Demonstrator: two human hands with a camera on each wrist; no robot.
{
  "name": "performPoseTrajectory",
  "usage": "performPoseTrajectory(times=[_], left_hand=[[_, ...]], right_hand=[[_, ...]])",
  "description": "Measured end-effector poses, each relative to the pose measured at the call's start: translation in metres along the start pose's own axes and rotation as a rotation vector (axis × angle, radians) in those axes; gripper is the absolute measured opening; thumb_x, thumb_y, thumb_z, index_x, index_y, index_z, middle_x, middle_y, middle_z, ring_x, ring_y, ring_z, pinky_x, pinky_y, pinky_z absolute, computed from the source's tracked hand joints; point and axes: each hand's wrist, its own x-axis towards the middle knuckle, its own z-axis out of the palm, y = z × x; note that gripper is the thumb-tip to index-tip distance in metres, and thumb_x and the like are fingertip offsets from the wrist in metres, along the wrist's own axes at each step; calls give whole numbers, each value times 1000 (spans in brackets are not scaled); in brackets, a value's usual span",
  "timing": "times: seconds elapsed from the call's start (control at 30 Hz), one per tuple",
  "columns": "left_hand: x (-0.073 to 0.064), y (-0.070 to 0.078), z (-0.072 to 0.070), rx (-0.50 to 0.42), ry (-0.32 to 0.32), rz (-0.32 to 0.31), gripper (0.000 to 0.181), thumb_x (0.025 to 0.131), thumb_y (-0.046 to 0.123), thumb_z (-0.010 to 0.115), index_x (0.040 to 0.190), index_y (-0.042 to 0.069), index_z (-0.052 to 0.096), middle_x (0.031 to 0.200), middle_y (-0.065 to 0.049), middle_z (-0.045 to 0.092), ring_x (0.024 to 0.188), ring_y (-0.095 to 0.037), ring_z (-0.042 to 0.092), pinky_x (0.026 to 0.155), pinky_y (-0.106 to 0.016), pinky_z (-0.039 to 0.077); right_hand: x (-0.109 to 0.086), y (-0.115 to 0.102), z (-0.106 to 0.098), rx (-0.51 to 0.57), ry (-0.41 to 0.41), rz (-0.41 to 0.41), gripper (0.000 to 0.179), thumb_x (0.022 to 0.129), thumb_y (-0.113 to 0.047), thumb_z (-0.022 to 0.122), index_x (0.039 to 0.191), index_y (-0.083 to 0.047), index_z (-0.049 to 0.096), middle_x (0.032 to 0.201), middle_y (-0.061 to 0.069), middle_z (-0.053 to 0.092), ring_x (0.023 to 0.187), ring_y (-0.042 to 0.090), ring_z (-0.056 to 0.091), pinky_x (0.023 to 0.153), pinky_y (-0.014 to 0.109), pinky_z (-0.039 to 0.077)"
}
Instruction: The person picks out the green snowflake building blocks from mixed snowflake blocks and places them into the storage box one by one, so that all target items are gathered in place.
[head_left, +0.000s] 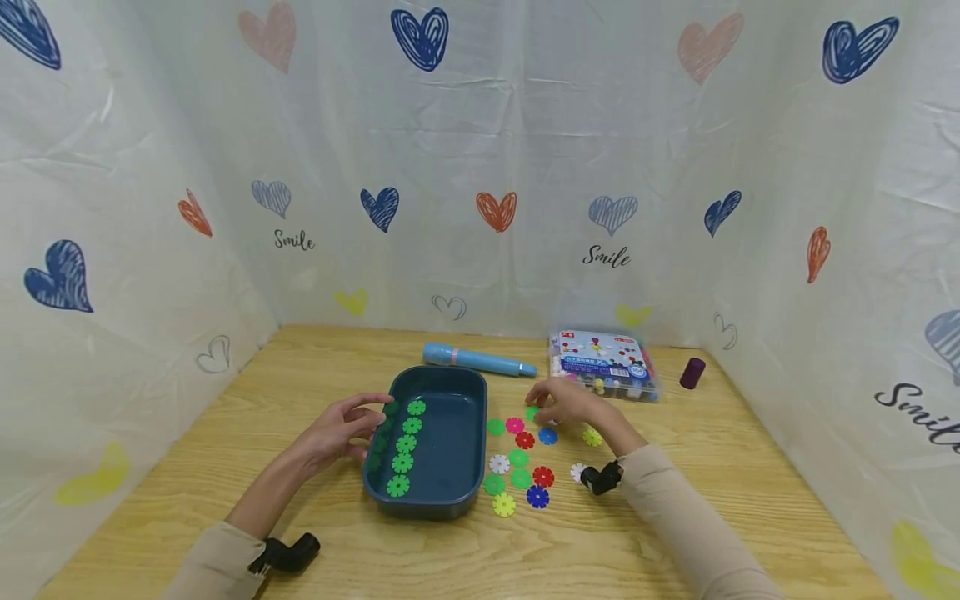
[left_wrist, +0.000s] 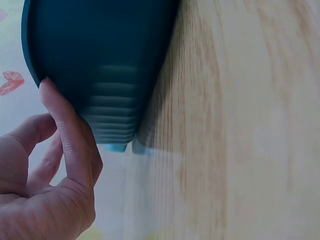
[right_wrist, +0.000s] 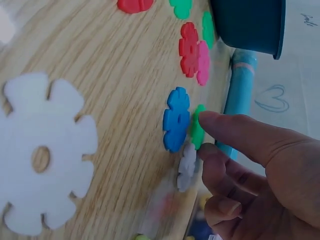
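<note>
Now a green disc [right_wrist: 197,131] on the table [head_left: 525,558] is met by the right hand [head_left: 564,402], thumb and forefinger bent close about its edge; whether it is pinched cannot be told. By the left hand [head_left: 337,432], loosely bent, the rim of the tray [head_left: 450,454] is only touched. A light edge pinch seems best, with the blue disc [right_wrist: 175,131] and white disc [right_wrist: 187,167] alongside left unbrushed.

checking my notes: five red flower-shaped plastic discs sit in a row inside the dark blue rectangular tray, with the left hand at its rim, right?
Not quite: the flower-shaped plastic discs are green, not red, as the head view shows. Five do sit in a row inside the dark blue rectangular tray, with the left hand at its rim.
</note>
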Motion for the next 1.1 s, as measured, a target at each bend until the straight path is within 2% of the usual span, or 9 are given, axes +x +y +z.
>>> performPoseTrajectory(times=[0.17, 0.3, 0.53, 0.77, 1.1], left_hand=[[-1, 2, 0, 6, 8, -6, 53, 98, 22, 60, 145, 7, 41, 111, -11, 64, 87, -19, 67, 62, -28, 58], [-2, 2, 0, 2, 10, -8, 52, 98, 22, 60, 145, 7, 42, 111, -12, 64, 87, -19, 67, 62, -29, 59], [-1, 0, 0, -6, -9, 6, 56, 98, 24, 61, 146, 5, 38, 113, -12, 63, 87, -19, 68, 62, -28, 58], [0, -1, -1, -11, -10, 3, 58, 97, 24, 62, 147, 5, 38, 114, -11, 64, 87, -18, 68, 61, -28, 58], [1, -1, -1, -6, -7, 2, 58, 97, 24, 62, 147, 5, 38, 114, -10, 64, 87, -18, 68, 61, -27, 58]], right_hand=[[2, -2, 1, -25, 3, 55, 22, 89, -9, 71, 110, -6, 70, 97, 4, 67, 87, 15, 60, 80, 32, 54], [3, -3, 2, -5, 1, 89, 19, 88, -8, 72, 107, -6, 69, 96, 3, 66, 86, 14, 59, 79, 32, 53], [3, -3, 2, 74, -8, 125, 21, 85, -7, 74, 104, -3, 65, 90, 6, 62, 77, 16, 57, 67, 27, 51], [3, -3, 2, 125, 2, 127, 25, 84, -5, 75, 105, -1, 60, 90, 8, 60, 72, 17, 56, 61, 27, 49], [2, -4, 0, 106, -38, 127, 24, 87, -7, 74, 106, -4, 59, 84, 8, 59, 66, 15, 50, 57, 27, 45]])
